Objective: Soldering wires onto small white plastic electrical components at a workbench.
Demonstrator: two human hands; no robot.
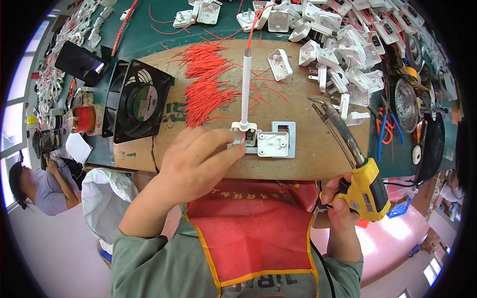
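My left hand (196, 161) rests on the brown board, its fingertips pressing a small white plastic part (244, 133) with a short red wire against a grey jig (278, 141). A second white plug shell (273, 144) sits in the jig's frame beside it. A white tube (246, 84) stands up from the part toward the far side. My right hand (343, 198) grips the yellow handle of a soldering gun (365, 188). Its long dark tip (323, 111) points away, lifted to the right of the jig, apart from it.
Cut red wires (208, 84) lie in piles on the board (208, 164). White plug shells (343, 44) are heaped at the back right. A black fan (139, 99) stands at left. Blue-handled pliers (387, 126) and a dark dish (405, 102) sit right. Another person (39, 186) is at lower left.
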